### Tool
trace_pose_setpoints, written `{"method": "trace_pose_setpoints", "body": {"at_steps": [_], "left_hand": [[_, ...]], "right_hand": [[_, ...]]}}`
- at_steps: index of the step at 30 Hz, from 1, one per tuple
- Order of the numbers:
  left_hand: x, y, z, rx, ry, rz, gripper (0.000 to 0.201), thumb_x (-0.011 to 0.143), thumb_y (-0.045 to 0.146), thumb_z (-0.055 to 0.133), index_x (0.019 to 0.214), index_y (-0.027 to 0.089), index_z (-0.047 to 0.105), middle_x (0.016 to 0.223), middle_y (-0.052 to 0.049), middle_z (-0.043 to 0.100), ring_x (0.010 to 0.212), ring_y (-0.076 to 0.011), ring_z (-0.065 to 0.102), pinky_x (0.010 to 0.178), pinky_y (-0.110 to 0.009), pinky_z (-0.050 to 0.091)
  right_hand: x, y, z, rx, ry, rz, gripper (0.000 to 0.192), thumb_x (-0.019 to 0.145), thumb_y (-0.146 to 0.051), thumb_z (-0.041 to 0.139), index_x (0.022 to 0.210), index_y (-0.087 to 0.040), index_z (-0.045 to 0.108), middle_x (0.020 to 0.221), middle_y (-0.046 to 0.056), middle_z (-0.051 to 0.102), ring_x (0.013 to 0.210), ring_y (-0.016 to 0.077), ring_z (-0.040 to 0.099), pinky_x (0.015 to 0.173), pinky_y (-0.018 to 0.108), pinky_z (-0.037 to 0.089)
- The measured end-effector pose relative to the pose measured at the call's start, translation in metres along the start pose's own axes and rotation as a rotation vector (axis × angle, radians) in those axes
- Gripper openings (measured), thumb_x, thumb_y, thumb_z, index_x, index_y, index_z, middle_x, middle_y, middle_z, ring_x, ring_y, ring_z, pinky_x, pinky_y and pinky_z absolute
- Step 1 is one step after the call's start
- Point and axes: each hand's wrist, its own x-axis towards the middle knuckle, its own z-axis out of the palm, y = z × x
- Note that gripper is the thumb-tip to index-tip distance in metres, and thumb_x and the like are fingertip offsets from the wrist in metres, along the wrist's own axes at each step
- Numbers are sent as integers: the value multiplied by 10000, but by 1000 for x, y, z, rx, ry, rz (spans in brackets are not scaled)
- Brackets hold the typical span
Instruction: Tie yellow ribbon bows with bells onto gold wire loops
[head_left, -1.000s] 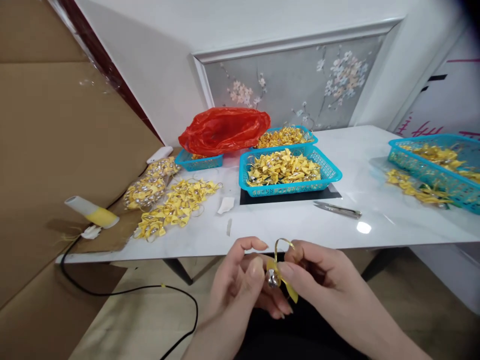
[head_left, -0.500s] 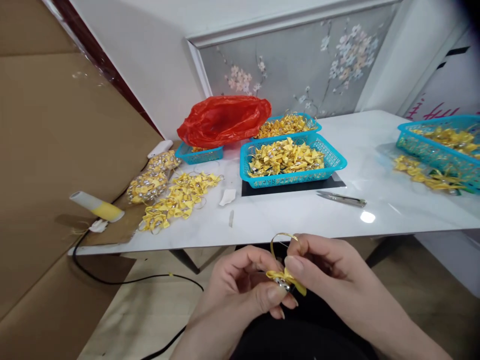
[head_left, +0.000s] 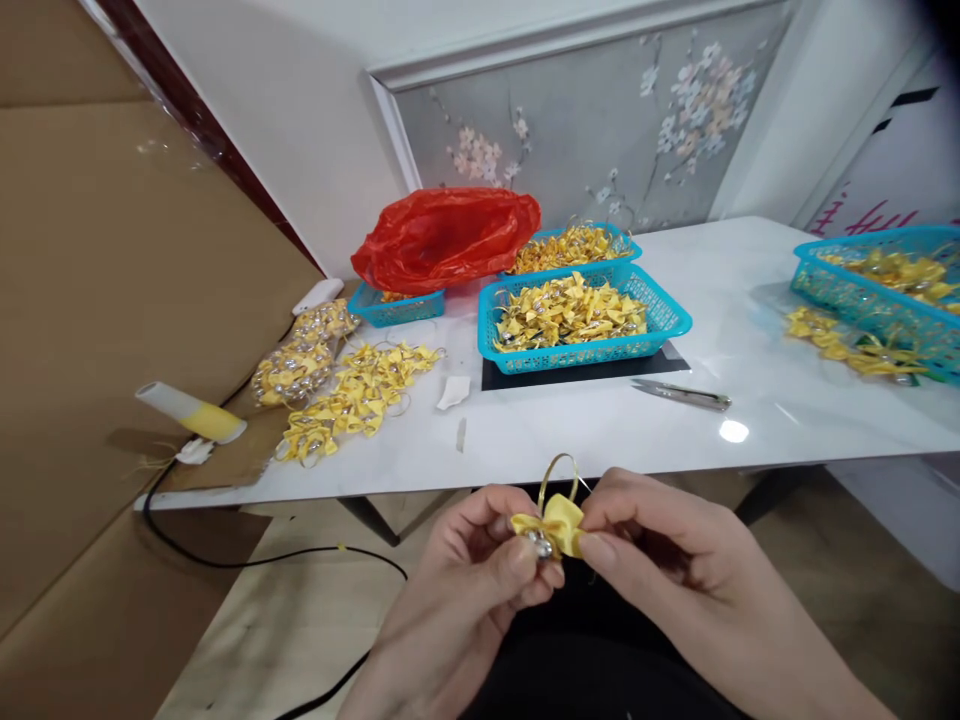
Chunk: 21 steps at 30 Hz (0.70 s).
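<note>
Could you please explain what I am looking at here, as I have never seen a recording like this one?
There is no machine: a person works with two bare hands, filmed by a camera worn on the head that looks forward and down. The left hand and right hand together pinch a small yellow ribbon bow with a gold loop and a silvery bell, in front of the white table. On the table stand blue baskets, the nearest one full of similar bows. A loose pile of bows lies to the left, a red plastic bag covers another basket, and metal snips lie to the right. At the far left edge rests a glue gun with a black cable.
</note>
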Motion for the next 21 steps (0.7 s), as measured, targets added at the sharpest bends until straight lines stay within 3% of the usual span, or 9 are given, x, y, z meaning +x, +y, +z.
{"method": "trace_pose_setpoints", "body": {"at_steps": [5,9,12,15,17,21], "left_hand": [[4,-1,-1,-260,135,-98,276,592,106,926,828,126,785,708,-36,761,590,-86,717,587,-112,597],[6,-2,0,-459,117,-160,294,611,23,898,862,42,746,723,-88,749,596,-106,724,602,-126,610],[4,-4,-3,-582,50,-175,138,782,-38,734,899,27,700,759,-115,742,613,-103,727,619,-134,613],[3,-8,-8,-670,-10,-182,154,876,-58,576,949,49,659,781,-111,732,622,-84,724,606,-102,594],[2,-11,-11,-713,-50,-181,150,865,-50,599,931,75,649,773,-89,730,626,-75,723,595,-73,579],[2,-13,-11,-727,-79,-201,166,780,-28,735,835,107,657,735,-45,735,623,-53,718,576,-14,543]], "right_hand": [[-5,8,-1,11,33,-55,256,1018,-185,449,1099,-325,648,806,-44,597,640,76,527,556,160,429],[-7,16,6,29,98,-73,361,1038,-174,389,1332,-378,434,854,-49,623,555,78,498,484,164,430],[-2,12,12,-145,172,-206,230,992,-102,448,1102,-282,537,741,-54,616,514,76,509,492,164,448],[7,3,15,-298,237,-424,195,926,-30,523,914,-190,635,780,6,633,640,89,599,603,168,507],[11,-3,17,-330,291,-507,185,915,-27,553,902,-153,689,808,42,631,697,104,619,623,174,521],[14,-9,20,-403,323,-538,224,919,-39,553,881,-130,754,731,49,592,655,118,578,577,203,507]]}}
